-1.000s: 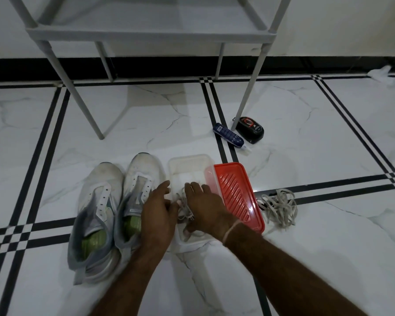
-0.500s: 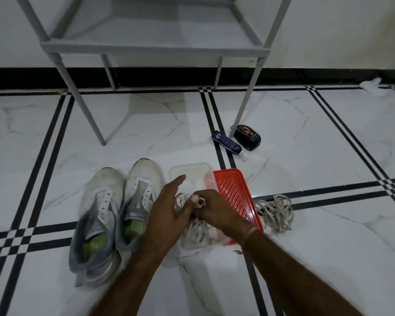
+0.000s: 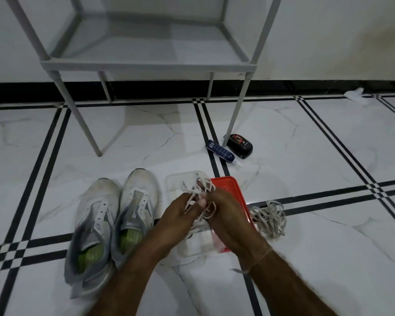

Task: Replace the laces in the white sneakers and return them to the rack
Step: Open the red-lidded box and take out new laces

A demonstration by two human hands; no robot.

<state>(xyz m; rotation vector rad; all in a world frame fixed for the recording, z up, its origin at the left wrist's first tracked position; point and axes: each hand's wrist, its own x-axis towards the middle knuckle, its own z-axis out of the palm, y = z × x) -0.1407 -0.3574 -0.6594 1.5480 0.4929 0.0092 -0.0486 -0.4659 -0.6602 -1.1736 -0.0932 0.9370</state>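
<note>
There are 2 hands, 2 sneakers, 2 bunches of laces, 1 box, 1 lid and 1 rack.

The left hand (image 3: pixel 180 215) and right hand (image 3: pixel 224 213) meet just below frame centre, at about 6 o'clock. Both sets of fingers are curled narrowly and pinch 1 tangle of white laces (image 3: pixel 201 185), held above the clear box (image 3: pixel 176 181). Loops stick out past the knuckles toward 12 o'clock and more strands hang down between the palms. A thin thread (image 3: pixel 260 256) circles the right wrist.

The outer sneaker (image 3: pixel 96 215) and the inner sneaker (image 3: pixel 138 195) lie on the floor (image 3: pixel 306 156) at 9 o'clock from the hands. They touch side by side, with toes toward 12 o'clock. Both are white with scuffed, greyed toes, grey heel collars and green insoles. Their eyelet rows are bare and the tongues are exposed.

The red lid (image 3: pixel 235 190) lies at 3 o'clock of the box, against its edge. A loose pile of duller old laces (image 3: pixel 269 217) lies just beyond it, at 3 o'clock.

The grey rack (image 3: pixel 146 65) stands at 12 o'clock on 4 legs, with its lowest shelf showing. By its near leg at 1 o'clock lie 1 blue tube (image 3: pixel 219 152) and 1 black case (image 3: pixel 240 142), close together. 1 white scrap (image 3: pixel 354 93) sits by the wall at 2 o'clock.
</note>
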